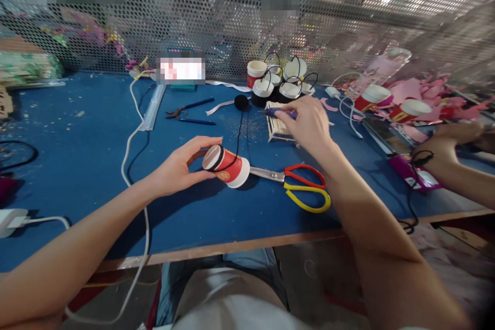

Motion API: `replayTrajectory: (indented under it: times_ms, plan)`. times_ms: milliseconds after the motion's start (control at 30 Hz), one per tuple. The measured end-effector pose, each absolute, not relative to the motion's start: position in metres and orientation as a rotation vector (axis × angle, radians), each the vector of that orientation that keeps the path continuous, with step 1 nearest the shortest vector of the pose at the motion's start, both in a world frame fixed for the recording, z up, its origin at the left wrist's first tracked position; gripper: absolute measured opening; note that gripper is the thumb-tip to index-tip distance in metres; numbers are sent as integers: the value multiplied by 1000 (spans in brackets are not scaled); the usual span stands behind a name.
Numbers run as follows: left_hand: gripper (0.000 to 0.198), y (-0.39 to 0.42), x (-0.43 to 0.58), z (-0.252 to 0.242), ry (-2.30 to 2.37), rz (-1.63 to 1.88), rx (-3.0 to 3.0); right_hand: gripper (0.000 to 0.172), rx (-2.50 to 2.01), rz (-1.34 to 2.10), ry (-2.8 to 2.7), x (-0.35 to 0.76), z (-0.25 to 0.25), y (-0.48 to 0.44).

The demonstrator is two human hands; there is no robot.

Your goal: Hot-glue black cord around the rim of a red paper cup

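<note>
Our left hand grips the red paper cup, which lies sideways on the table with black cord looped round it. Our right hand pinches a blue-handled tool. The corded cups behind look finished.

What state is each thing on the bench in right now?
cup: on its side, black cord round it
left hand: fingers closed on cup
tool: held level, tip pointing left
right hand: fingers closed on tool
scissors: lying flat, blades shut
pliers: lying flat, handles spread
back cups: standing, with cord loops
</note>
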State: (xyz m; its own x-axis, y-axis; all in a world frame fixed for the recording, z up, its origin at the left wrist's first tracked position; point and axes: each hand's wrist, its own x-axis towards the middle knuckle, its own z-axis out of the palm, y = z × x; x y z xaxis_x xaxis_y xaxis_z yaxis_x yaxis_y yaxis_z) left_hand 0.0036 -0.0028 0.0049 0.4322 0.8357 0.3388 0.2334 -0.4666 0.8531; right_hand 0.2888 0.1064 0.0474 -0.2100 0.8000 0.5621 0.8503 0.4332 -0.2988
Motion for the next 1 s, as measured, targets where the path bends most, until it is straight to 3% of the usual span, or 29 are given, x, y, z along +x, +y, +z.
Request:
replayTrajectory:
  times_ms: [100, 267, 500, 800, 1000]
  plan:
    - [61, -4, 4, 4, 879, 1013, 1947, 14, -871, 268, -2224, 255, 60, 78]
    - [58, -6, 5, 6, 859, 1008, 1949, 12, -499, 339, -2374, 213, 62, 54]
    - [57, -6, 6, 8, 848, 995, 1967, 19, -615, 168, -2331, 207, 45, 52]
    - [56, -8, 8, 9, 840, 1009, 1947, 10, -632, 344, -2307, 218, 47, 47]
    - [55, -7, 7, 8, 810, 1001, 1972, 20, -559, 99, -2393, 214, 43, 45]
